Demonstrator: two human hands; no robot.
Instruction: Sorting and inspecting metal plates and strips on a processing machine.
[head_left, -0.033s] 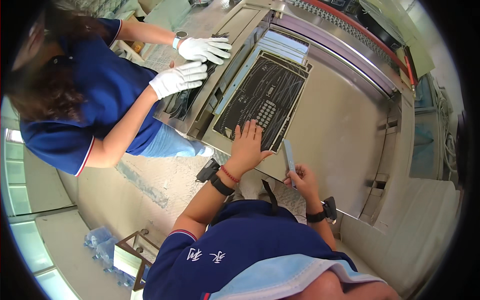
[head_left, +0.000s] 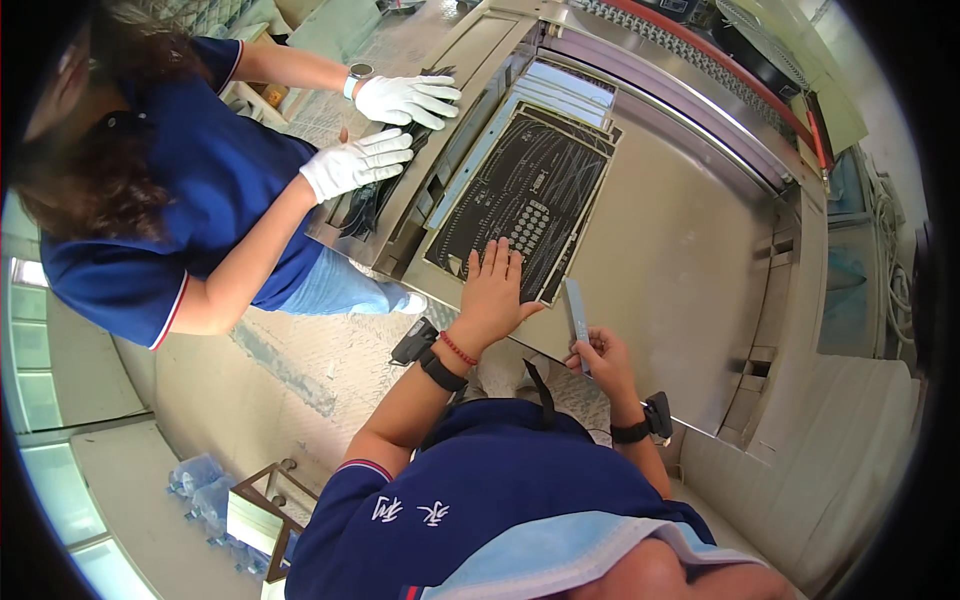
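A black sheet (head_left: 500,190) with fine pale markings and a cluster of light ovals lies on the metal bed of a machine (head_left: 680,270). My left hand (head_left: 492,296) rests flat on its near edge, palm down and fingers stretched. Around the narrow grey-blue flat strip (head_left: 576,308) the fingers of my right hand (head_left: 606,360) are closed, at the bed's front edge. The strip points away from me, just right of the sheet's near corner. Light-blue sheets (head_left: 572,90) show beyond the black sheet and along its left side.
At the left stands a co-worker (head_left: 180,180), white-gloved hands (head_left: 355,165) on dark thin material (head_left: 372,205) beside the machine's raised frame. A red-edged bar (head_left: 690,62) spans the far side. Plastic bottles (head_left: 205,490) and a small framed stand (head_left: 262,515) are at lower left.
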